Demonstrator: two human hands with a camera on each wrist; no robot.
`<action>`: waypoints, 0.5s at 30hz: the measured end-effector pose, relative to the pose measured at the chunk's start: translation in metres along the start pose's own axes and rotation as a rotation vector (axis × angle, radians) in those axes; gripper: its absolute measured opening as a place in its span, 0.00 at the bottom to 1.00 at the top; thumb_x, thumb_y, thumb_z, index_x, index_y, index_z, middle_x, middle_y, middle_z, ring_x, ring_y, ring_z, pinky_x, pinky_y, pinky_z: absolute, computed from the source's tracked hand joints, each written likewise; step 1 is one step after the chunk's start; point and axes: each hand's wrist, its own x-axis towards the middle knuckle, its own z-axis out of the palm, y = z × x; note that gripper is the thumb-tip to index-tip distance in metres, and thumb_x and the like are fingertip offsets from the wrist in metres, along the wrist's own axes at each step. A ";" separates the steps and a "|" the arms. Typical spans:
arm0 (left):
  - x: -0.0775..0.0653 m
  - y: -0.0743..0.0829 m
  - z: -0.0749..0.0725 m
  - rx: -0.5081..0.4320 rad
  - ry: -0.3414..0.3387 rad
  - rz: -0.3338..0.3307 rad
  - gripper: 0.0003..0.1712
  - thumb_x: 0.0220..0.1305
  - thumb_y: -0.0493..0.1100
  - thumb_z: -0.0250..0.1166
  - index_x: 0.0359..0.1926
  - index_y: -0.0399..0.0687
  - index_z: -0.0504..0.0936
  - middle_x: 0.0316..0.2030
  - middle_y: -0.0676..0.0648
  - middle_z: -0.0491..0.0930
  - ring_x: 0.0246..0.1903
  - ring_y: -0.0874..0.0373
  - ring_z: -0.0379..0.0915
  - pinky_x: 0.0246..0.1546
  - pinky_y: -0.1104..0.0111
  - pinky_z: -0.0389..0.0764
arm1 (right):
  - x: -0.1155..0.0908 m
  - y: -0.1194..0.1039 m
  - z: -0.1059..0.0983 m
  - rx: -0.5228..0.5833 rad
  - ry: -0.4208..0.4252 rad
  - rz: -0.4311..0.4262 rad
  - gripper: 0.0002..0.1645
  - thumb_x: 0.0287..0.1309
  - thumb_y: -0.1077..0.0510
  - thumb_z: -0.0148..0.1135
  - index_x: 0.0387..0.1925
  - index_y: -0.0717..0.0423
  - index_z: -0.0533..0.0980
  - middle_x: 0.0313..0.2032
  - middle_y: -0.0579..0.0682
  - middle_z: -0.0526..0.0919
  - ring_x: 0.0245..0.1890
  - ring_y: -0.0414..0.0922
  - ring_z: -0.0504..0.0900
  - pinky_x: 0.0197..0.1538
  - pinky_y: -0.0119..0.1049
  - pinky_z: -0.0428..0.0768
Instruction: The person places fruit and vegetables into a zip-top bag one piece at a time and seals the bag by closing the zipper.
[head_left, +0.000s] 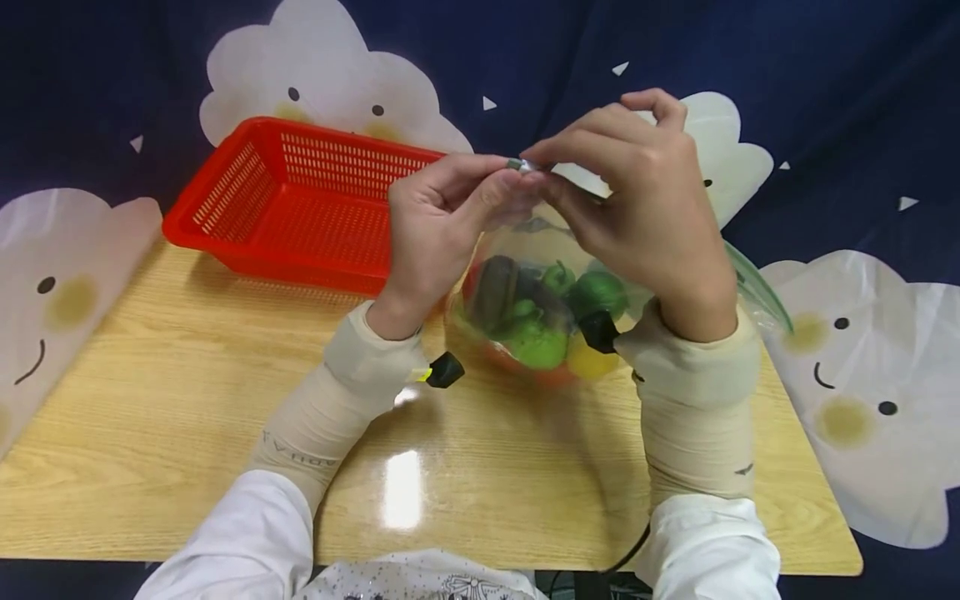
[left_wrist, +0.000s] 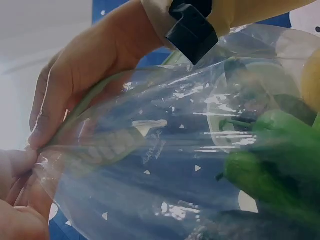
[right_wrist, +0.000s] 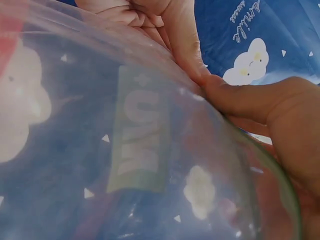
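A clear plastic zip bag [left_wrist: 175,150] with a green strip along its mouth hangs between both hands over the table. Pinched between thumb and index finger, its top edge is held by the left hand [head_left: 435,225]. Close beside it, the right hand [head_left: 645,192] pinches the same edge, and the fingertips of both hands meet or nearly meet. Inside the bag lie green peppers [left_wrist: 270,180], a light green vegetable [head_left: 540,340], a dark elongated item [head_left: 495,292] and something yellow [head_left: 592,358]. Some contents are hidden behind the right wrist.
A red plastic basket [head_left: 322,225] with slotted sides stands at the back left of the wooden table [head_left: 150,400]. Behind the table hangs a dark blue cloth [head_left: 540,50] with smiling clouds. A black cable [head_left: 633,550] runs near the front edge, below the right forearm.
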 end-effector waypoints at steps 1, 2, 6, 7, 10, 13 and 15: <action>0.000 0.001 0.000 0.006 -0.003 0.011 0.09 0.51 0.19 0.58 0.37 0.19 0.76 0.33 0.34 0.82 0.30 0.38 0.79 0.31 0.53 0.79 | 0.001 0.000 0.000 0.012 -0.002 -0.003 0.10 0.55 0.58 0.61 0.33 0.61 0.82 0.30 0.52 0.84 0.33 0.44 0.79 0.53 0.44 0.60; 0.000 0.001 0.000 0.014 -0.003 0.023 0.09 0.51 0.19 0.58 0.36 0.19 0.76 0.33 0.34 0.82 0.30 0.38 0.80 0.31 0.53 0.79 | 0.001 0.000 0.000 0.019 0.000 -0.005 0.10 0.55 0.58 0.60 0.32 0.61 0.82 0.29 0.52 0.84 0.32 0.44 0.79 0.51 0.43 0.60; 0.001 0.002 -0.001 0.038 0.008 0.044 0.09 0.51 0.19 0.58 0.36 0.19 0.76 0.33 0.34 0.82 0.29 0.38 0.79 0.30 0.54 0.79 | 0.002 0.000 0.002 0.032 0.007 -0.008 0.10 0.56 0.57 0.60 0.31 0.61 0.82 0.28 0.52 0.84 0.28 0.42 0.80 0.41 0.38 0.64; 0.001 0.002 -0.001 0.042 0.012 0.045 0.09 0.51 0.20 0.58 0.36 0.19 0.76 0.33 0.34 0.82 0.29 0.38 0.79 0.30 0.54 0.79 | 0.003 0.000 0.002 0.029 0.007 -0.008 0.11 0.56 0.57 0.59 0.30 0.61 0.82 0.27 0.51 0.84 0.27 0.42 0.80 0.38 0.37 0.65; 0.002 0.002 -0.001 0.057 0.030 0.034 0.08 0.52 0.20 0.59 0.36 0.19 0.76 0.32 0.34 0.82 0.29 0.38 0.79 0.30 0.54 0.79 | 0.002 0.001 0.002 0.013 -0.003 0.009 0.12 0.57 0.56 0.58 0.29 0.61 0.82 0.25 0.51 0.84 0.24 0.41 0.79 0.32 0.33 0.68; 0.003 0.002 -0.002 0.069 0.049 0.022 0.08 0.51 0.20 0.59 0.36 0.19 0.76 0.32 0.33 0.81 0.29 0.38 0.79 0.30 0.54 0.79 | -0.002 0.001 0.000 0.003 -0.020 0.049 0.12 0.58 0.56 0.58 0.29 0.61 0.81 0.25 0.51 0.83 0.22 0.40 0.76 0.29 0.30 0.69; 0.003 0.002 -0.002 0.095 0.060 0.020 0.08 0.51 0.21 0.60 0.36 0.19 0.77 0.31 0.33 0.81 0.28 0.39 0.80 0.30 0.54 0.79 | -0.007 0.002 -0.003 -0.004 -0.032 0.079 0.12 0.58 0.57 0.57 0.30 0.61 0.81 0.26 0.52 0.83 0.23 0.39 0.76 0.30 0.28 0.71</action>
